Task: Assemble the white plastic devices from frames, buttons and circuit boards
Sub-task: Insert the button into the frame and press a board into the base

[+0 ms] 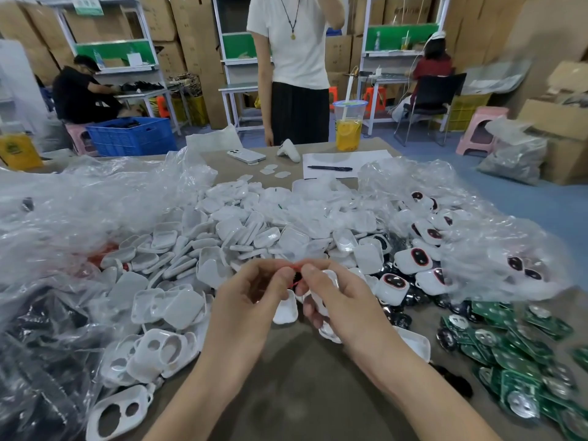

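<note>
My left hand (251, 294) and my right hand (331, 294) meet above the table's middle. Together they pinch a small red and black button piece (296, 275). My right hand also grips a white plastic frame (331, 281), mostly hidden by its fingers. White frames with two holes (159, 348) lie at the lower left. A big heap of white covers (248, 230) fills the middle. Assembled white devices with red-black buttons (413, 259) lie at the right. Green circuit boards (509, 345) are piled at the lower right.
Clear plastic bags (79, 211) spread over the left and right of the brown table (286, 393). At the far edge lie a phone (245, 155), a pen (329, 168) on paper and a cup of yellow drink (349, 128). A person in a white shirt (296, 68) stands behind.
</note>
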`<state>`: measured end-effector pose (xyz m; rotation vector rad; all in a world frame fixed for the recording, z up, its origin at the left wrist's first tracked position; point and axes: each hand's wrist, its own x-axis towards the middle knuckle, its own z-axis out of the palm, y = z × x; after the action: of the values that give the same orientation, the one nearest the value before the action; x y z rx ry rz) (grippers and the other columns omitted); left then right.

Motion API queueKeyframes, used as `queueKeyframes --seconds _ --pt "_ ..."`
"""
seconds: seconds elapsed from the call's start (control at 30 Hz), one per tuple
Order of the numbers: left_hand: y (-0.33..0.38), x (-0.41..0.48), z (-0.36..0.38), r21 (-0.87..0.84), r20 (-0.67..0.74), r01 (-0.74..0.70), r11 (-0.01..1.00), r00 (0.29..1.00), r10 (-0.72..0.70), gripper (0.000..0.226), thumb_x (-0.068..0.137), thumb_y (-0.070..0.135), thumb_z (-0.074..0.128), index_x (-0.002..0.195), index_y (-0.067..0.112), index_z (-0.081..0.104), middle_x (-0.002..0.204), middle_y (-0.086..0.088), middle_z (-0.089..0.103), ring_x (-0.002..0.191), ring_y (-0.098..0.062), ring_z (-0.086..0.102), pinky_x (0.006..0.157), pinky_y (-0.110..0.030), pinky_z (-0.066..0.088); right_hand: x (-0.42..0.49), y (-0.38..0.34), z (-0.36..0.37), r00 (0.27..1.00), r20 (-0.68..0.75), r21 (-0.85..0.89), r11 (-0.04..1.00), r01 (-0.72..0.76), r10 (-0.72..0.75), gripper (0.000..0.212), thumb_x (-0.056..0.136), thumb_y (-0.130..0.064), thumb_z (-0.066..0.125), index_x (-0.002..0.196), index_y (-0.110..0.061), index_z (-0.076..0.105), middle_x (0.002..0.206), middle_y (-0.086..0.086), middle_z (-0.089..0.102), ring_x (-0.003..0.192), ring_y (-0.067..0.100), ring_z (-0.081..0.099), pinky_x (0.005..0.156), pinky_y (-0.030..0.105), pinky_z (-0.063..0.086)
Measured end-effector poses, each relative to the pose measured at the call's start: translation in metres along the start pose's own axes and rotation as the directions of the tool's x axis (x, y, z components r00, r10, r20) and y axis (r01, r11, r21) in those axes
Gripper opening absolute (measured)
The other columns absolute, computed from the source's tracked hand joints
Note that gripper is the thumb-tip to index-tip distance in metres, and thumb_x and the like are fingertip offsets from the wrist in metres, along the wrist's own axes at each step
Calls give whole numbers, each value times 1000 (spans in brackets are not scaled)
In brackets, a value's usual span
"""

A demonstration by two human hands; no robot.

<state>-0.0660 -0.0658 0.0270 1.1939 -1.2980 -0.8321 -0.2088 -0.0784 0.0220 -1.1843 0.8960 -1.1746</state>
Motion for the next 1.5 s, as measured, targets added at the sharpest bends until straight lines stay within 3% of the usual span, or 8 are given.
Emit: queueKeyframes --seconds 0.13,0.27,0.4,0.67,1.0,1.13,1.33,1.5 --pt "1 -2 -6 -109 -7 -6 994 1000 5 5 88 23 73 87 19 76 81 1 76 74 -5 69 68 -9 49 -2 -2 0 999 24 -102 994 46 -44 12 90 -44 65 92 -35 73 75 -3 71 58 11 58 55 22 46" --pt "2 -1 -10 -176 24 39 984 999 -35 14 79 35 75 90 27 77 86 -4 77 80 -11 72 72 -14 52 -4 -5 -3 997 7 -87 993 78 -77 10 96 -33 64 89 -35 71 74 -4 73 61 7 63 58 15 47" --pt "2 -1 -13 -159 31 2 987 1000 3 11 79 37 73 88 31 76 83 0 77 77 -7 71 72 -12 52 -7 -9 0 994 44 -64 993 103 -100 7 89 -36 65 89 -36 72 74 -5 72 63 4 64 59 13 48" --pt "0 -2 -14 -154 77 -24 988 996 36 5 84 35 71 87 33 74 85 2 76 79 -7 71 74 -13 53 -8 -12 1 992 56 -70 991 113 -109 18 97 -20 63 89 -33 73 74 -7 72 62 4 63 57 13 48" --pt "-4 -2 -17 -80 137 -57 995 988 67 4 86 36 69 88 33 71 90 -5 74 81 -16 68 81 -30 55 -7 -9 -4 996 34 -105 991 84 -81 17 98 -23 63 93 -36 73 73 0 71 65 9 61 60 15 47" --pt "-4 -3 -17 -45 124 -78 996 989 83 3 88 36 68 89 33 70 91 -2 75 82 -19 67 80 -32 55 -7 -7 -4 995 27 -120 988 98 -95 23 97 -19 65 89 -38 74 71 -2 70 62 4 61 59 13 46" --pt "-1 -3 -16 -81 112 -64 995 991 73 2 85 35 69 85 34 70 89 -1 75 74 -7 64 74 -18 52 -5 -5 -5 997 19 -132 988 78 -77 18 96 -20 66 91 -36 74 69 -3 68 59 9 57 56 17 45" --pt "-1 -3 -17 -75 148 -61 995 986 71 6 88 35 71 86 31 68 83 -1 71 70 -8 60 72 -18 51 -4 -4 -6 998 29 -124 990 66 -63 8 84 -34 67 88 -37 74 63 -4 62 58 10 55 55 17 44"
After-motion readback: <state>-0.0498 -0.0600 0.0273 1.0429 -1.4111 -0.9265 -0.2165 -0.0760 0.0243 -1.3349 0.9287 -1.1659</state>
